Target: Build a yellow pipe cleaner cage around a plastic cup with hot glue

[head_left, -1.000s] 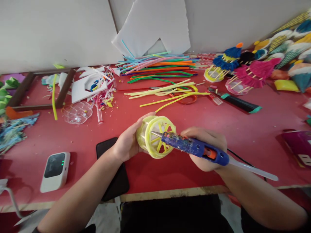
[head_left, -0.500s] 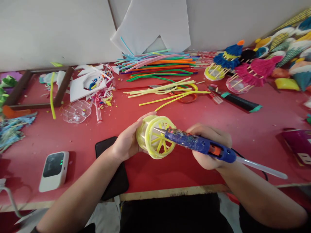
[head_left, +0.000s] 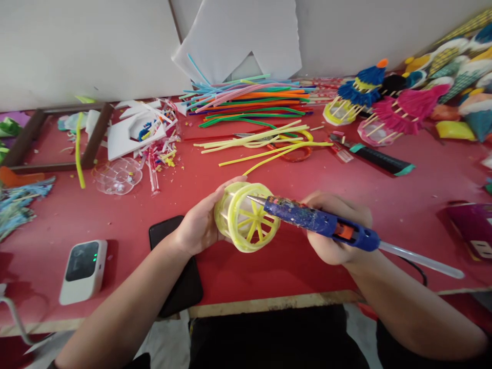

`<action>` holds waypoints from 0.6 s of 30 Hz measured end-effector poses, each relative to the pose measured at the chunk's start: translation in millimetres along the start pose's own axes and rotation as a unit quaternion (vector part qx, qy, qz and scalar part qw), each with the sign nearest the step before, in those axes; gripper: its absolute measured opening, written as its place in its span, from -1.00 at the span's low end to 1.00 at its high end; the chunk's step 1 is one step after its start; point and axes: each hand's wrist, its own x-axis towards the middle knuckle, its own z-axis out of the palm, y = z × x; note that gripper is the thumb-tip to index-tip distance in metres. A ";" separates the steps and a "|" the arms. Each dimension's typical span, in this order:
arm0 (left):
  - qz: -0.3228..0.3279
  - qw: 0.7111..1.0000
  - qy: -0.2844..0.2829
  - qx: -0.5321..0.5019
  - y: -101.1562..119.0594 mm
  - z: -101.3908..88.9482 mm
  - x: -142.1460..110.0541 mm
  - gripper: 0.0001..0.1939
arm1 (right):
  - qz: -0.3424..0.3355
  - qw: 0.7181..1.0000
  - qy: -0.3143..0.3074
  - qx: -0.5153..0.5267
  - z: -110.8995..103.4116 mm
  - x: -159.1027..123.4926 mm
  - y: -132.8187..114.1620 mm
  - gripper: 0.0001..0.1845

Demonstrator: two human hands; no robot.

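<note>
My left hand [head_left: 200, 225] is closed around the side of a small yellow round frame [head_left: 235, 237], its spoked, wheel-like end turned toward my right. The fingers behind the frame are partly hidden. In my right hand [head_left: 334, 225] is a blue glue gun [head_left: 302, 218], smeared with old glue, a clear glue stick [head_left: 423, 260] poking out of its back end. The metal nozzle [head_left: 255, 199] points left and lies at the upper rim of the yellow frame; whether it touches cannot be made out.
Yellow strips [head_left: 269, 154] and scissors [head_left: 302, 152] lie beyond my hands, before a pile of coloured pipe cleaners [head_left: 253, 97]. A phone [head_left: 180, 287] and a white device [head_left: 83, 271] sit left. A utility knife [head_left: 382, 159] and a pink tasselled model [head_left: 407, 113] are at right.
The glue gun has shifted slightly right, its nozzle now nearer the frame's upper rim. The yellow frame has turned a little, showing its spokes more openly.
</note>
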 end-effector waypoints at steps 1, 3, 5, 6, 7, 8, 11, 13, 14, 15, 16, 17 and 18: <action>-0.002 1.000 -0.001 0.000 0.0 0.0 0.1 -0.52 | -0.001 1.000 -0.001 0.000 0.1 -0.2 0.1 -0.79; -0.004 1.000 0.000 0.000 -0.2 0.0 0.3 -0.52 | -0.011 1.000 -0.001 0.001 1.2 -1.3 0.7 -0.79; -0.006 1.000 0.006 0.001 -0.2 0.5 0.2 -0.53 | -0.024 1.000 0.005 0.009 3.3 -3.3 1.7 -0.78; -0.007 1.000 0.010 0.001 -0.1 0.9 -0.1 -0.53 | -0.030 0.999 0.006 0.014 4.4 -4.5 2.1 -0.76; -0.009 1.000 0.014 0.002 0.0 1.4 -0.3 -0.53 | -0.033 0.999 0.003 0.020 5.5 -5.7 2.6 -0.73; -0.011 1.000 0.016 0.002 0.2 1.8 -0.6 -0.54 | -0.033 0.999 0.001 0.025 6.4 -6.9 2.9 -0.70; -0.013 1.000 0.017 0.006 0.7 2.8 -1.1 -0.56 | -0.026 0.999 -0.006 0.035 7.8 -9.0 2.9 -0.70; -0.012 1.000 0.015 0.010 0.9 3.1 -1.2 -0.56 | -0.021 0.999 -0.003 0.033 8.1 -9.0 2.0 -0.75; -0.010 1.000 0.014 0.013 0.9 3.2 -1.2 -0.56 | -0.022 0.999 0.000 0.030 8.1 -8.7 1.4 -0.77; -0.008 1.000 0.014 0.015 0.9 3.3 -1.1 -0.55 | -0.022 0.999 -0.001 0.027 8.2 -8.4 0.9 -0.78; -0.006 1.000 0.014 0.016 0.9 3.5 -1.0 -0.55 | -0.021 0.999 -0.002 0.024 8.3 -8.1 0.4 -0.78; -0.005 1.000 0.014 0.016 0.8 3.7 -0.8 -0.55 | -0.021 1.000 -0.005 0.023 8.4 -7.9 0.2 -0.78; -0.003 1.000 0.015 0.014 0.8 3.9 -0.6 -0.56 | -0.020 1.000 -0.006 0.022 8.6 -7.8 0.1 -0.78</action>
